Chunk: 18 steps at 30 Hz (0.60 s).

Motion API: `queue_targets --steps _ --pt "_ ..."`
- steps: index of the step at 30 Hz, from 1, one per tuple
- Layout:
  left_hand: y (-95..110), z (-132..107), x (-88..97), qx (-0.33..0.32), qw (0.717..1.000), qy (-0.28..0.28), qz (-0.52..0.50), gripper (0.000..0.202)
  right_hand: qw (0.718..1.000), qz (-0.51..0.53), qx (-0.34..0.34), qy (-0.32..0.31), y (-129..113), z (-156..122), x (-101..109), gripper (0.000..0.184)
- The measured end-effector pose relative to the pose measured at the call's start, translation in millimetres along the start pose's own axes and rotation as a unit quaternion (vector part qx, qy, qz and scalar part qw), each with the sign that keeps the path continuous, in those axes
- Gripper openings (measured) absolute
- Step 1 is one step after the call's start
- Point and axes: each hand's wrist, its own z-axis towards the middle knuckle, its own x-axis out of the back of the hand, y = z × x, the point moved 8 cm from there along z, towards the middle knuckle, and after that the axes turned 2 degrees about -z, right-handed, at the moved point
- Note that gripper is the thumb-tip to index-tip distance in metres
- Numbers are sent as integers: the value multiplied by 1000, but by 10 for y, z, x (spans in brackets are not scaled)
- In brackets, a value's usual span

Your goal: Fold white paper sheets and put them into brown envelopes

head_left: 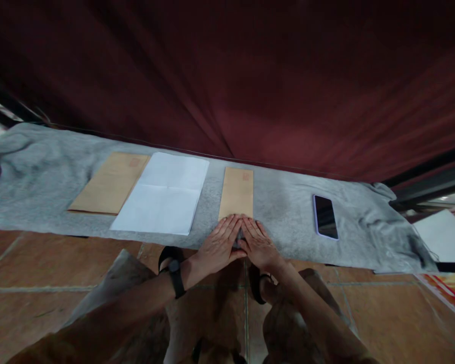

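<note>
A narrow brown envelope [236, 192] lies on a grey cloth [284, 202], running away from me. My left hand [219, 245] and my right hand [258, 243] lie flat side by side on its near end, fingers stretched out and fingertips meeting. A black watch is on my left wrist. Neither hand grips anything.
Left of the envelope lie a creased white sheet [163, 194] and a second brown envelope [109, 183]. A dark phone [325, 216] rests on the cloth to the right. A dark red curtain [250, 81] hangs behind. Brown floor tiles [41, 263] lie in front, with more papers [443, 235] at the far right.
</note>
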Motion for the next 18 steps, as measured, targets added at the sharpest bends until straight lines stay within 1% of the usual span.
queue_targets --steps 3,7,12,15,18 --pt "-29 -32 10 4 1000 -8 14 90 1000 11 -7 -16 42 -2 61 64" --pt "-31 -53 -17 8 999 -22 46 89 998 36 -25 -45 132 -59 69 69" --pt "-13 -64 -73 51 992 -45 102 94 995 54 -50 -62 271 -145 66 70" --pt "6 -66 -80 74 989 -48 121 96 995 61 -67 -36 317 -121 132 70" --pt "16 -60 -88 77 988 -51 125 92 996 66 -58 7 221 -39 242 70"
